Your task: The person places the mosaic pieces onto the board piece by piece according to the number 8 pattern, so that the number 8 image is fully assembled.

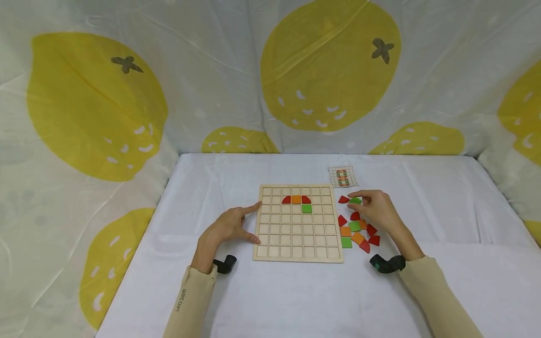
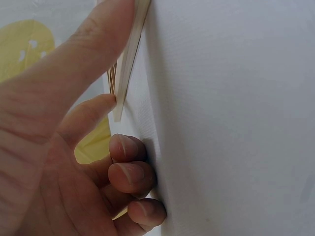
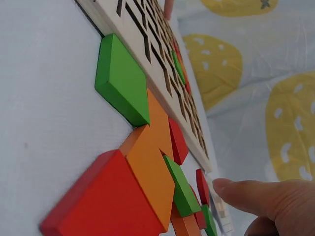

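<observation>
The wooden grid board (image 1: 291,230) lies flat, with a red, an orange and a red piece in one row and a green square (image 1: 306,208) below the right red one. My left hand (image 1: 228,225) rests its spread thumb and index finger against the board's left edge; in the left wrist view the other fingers of that hand (image 2: 64,162) are bent beside the board. My right hand (image 1: 378,209) is over the loose pieces, thumb and index finger parted around a green piece (image 1: 355,200). The right wrist view shows one extended finger (image 3: 251,195); contact with a piece is unclear.
Loose red, orange and green pieces (image 1: 346,242) lie along the board's right side, some touching each other. A small pattern card (image 1: 343,177) lies behind them. White cloth (image 1: 296,300) covers the table, and a lemon-print curtain (image 1: 228,84) hangs behind it.
</observation>
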